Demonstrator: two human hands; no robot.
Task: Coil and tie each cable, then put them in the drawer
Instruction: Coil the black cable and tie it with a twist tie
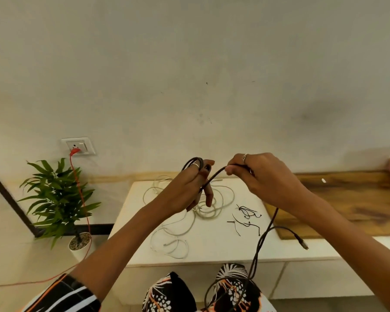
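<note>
Above the white table (212, 248), our left hand (187, 194) grips the first loops of the black cable (214, 176); our right hand (266, 179) pinches its next stretch, and the rest trails down to our lap. On the table the white cable (180, 224) sprawls uncoiled left of the black ties (245, 219). We judge nothing tied yet; no drawer shows.
</note>
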